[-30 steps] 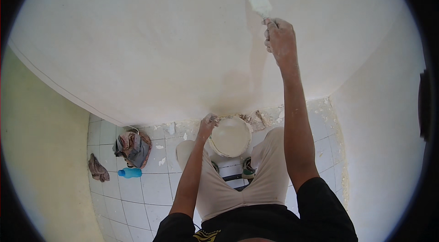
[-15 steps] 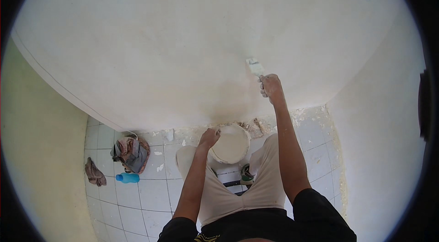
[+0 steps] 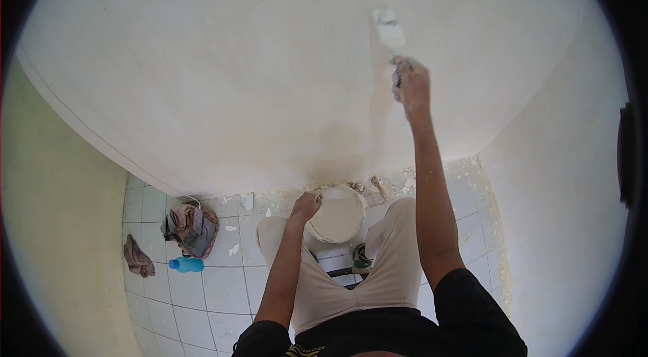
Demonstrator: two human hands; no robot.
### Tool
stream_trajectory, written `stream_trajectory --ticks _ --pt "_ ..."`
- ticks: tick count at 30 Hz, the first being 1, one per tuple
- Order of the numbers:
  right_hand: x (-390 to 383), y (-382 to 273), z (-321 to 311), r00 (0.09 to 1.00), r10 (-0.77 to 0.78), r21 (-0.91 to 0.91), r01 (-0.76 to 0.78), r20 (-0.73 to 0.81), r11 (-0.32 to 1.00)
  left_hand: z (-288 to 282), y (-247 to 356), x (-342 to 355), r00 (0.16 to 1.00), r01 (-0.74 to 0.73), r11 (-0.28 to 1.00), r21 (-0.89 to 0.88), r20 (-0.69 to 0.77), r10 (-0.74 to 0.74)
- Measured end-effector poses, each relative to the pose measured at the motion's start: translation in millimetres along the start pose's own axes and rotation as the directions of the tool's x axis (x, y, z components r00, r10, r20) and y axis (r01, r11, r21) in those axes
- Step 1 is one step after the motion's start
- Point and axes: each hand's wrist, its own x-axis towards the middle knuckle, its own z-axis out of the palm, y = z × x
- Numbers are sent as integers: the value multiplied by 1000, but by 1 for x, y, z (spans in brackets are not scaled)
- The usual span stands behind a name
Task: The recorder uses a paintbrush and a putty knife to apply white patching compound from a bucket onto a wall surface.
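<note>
My right hand (image 3: 414, 87), streaked with white, is raised in front of the pale wall (image 3: 270, 60). Its fingers are wrapped round the handle of a putty knife (image 3: 389, 32). The knife's broad flat blade is coated white, with a grey patch near its tip, and points up the wall. Whether the blade touches the wall, I cannot tell. Low down between my knees stands a round bucket (image 3: 364, 212) of smooth cream-coloured paste (image 3: 335, 216). My left hand (image 3: 308, 205) is closed on the left side of its rim.
White flakes and broken plaster (image 3: 375, 189) lie along the wall's foot on the tiled floor (image 3: 226, 296). To the left are a bag (image 3: 192, 229), a blue bottle (image 3: 186, 264) and a brown cloth (image 3: 138, 257). A side wall (image 3: 560, 222) closes in on the right.
My right hand has carried the putty knife upward along the wall, straightening the arm. My left hand has stayed at the bucket rim.
</note>
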Motion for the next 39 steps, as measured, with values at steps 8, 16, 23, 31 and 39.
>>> stream_trajectory --ticks 8,16,23,31,39 --pt "-37 114 -2 863 452 -84 -445 226 891 -6 5 -8 999 45 999 -5 18 -45" --pt "22 -11 33 987 8 -150 16 159 989 5 -5 2 999 41 999 -1 24 -41" --pt "2 -57 46 987 -19 21 15 160 1000 8 -9 8 998 69 997 -28 -4 -69" --pt "-46 61 79 882 337 76 -381 329 922 -7 7 -2 997 82 997 4 -8 -82" --pt "-22 9 82 963 80 303 -159 257 940 -2 -1 2 998 62 998 10 10 -62"
